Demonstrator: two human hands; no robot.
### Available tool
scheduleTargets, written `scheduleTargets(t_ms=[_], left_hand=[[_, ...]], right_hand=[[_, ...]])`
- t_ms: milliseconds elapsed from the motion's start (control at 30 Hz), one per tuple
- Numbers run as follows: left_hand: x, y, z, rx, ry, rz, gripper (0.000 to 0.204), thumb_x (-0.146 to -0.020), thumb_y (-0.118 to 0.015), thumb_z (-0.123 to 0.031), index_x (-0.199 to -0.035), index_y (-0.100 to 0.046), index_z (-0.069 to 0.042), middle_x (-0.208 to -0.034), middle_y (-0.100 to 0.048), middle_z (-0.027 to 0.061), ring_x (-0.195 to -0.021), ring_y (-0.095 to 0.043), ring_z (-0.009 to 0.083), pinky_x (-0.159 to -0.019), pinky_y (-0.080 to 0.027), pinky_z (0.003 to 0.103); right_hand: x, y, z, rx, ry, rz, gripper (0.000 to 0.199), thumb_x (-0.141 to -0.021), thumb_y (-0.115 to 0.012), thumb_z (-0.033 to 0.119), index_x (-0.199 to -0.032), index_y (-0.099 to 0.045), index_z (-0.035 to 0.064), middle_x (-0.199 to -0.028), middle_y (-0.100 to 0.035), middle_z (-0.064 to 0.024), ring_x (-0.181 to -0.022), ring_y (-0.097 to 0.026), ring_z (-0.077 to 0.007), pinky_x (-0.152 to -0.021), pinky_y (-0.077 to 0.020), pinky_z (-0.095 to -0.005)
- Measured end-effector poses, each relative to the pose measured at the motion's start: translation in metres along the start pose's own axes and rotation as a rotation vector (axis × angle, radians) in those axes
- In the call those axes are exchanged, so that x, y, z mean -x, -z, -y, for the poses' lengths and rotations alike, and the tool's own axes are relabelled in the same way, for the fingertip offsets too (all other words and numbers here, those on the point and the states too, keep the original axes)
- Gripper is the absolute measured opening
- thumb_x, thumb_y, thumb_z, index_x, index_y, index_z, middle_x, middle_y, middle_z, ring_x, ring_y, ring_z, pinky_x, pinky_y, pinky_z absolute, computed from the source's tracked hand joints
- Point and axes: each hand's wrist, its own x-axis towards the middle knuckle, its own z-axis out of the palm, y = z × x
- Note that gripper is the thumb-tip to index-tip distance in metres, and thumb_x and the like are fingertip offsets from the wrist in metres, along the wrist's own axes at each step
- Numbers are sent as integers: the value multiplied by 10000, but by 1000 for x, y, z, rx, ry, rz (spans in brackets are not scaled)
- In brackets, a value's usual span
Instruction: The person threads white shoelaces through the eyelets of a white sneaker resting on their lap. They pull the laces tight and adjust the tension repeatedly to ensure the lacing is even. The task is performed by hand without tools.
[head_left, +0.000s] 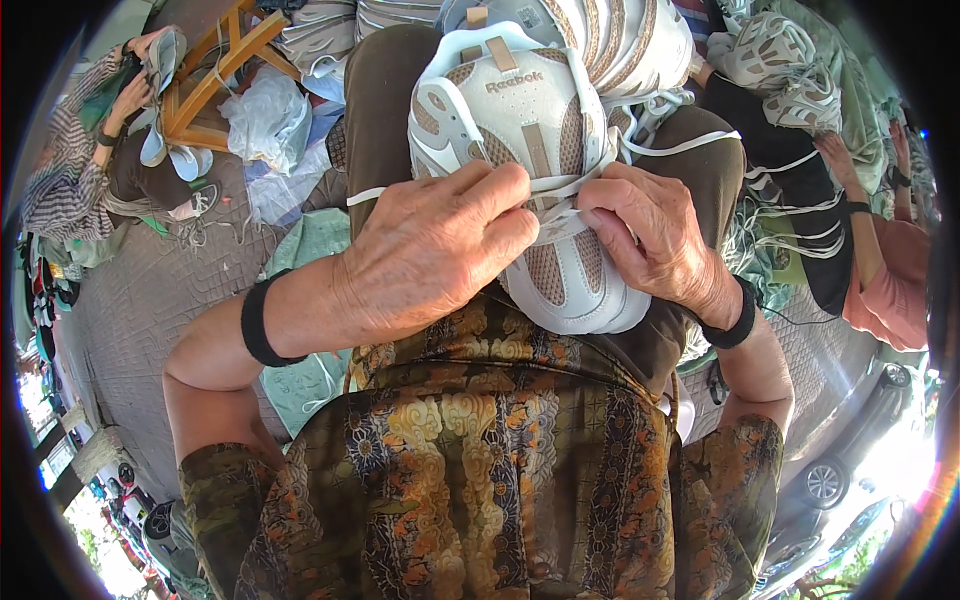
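A white and beige sneaker [500, 112] with tan mesh panels rests on my lap, its toe toward me and its tongue laid back. White shoelace [690, 146] crosses the shoe's lower throat, one loose end trailing to the right over my knee. My left hand [440, 245] is closed at the throat's left side, fingertips pinching the lace. On the other side, my right hand [650, 228] pinches the lace between thumb and bent forefinger. The fingers partly cover the lower eyelets, so the exact lace path there is hidden.
More similar sneakers [625, 40] are stacked just beyond my knees. A wooden stool frame [225, 75] and clear plastic bag [268, 120] stand at left. Two other people sit nearby, one holding a shoe [163, 60] at far left, another's arm [868, 235] at right.
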Motion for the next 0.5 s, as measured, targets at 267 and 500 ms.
scheduleTargets(t_ms=[267, 500], left_hand=[[0, -16, 9, -205, -292, -238, 162, -724, -657, -51, -765, -504, -19, -803, -504, 82, -631, -592, 163, -561, -539, 281], [7, -32, 14, -316, -113, -556, 269, -641, -595, 113, -888, -542, 19, -758, -612, 115, -559, -620, 234, -503, -545, 324]], right_hand=[[-1, -2, -1, -23, -12, -8, 155, -825, -619, -9, -956, -560, 50, -820, -587, -92, -686, -616, -303, -585, -499, -364], [-1, -4, 1, 0, 1, -29, 182, -810, -629, -18, -962, -553, 47, -836, -597, -104, -680, -611, -310, -583, -493, -373]])
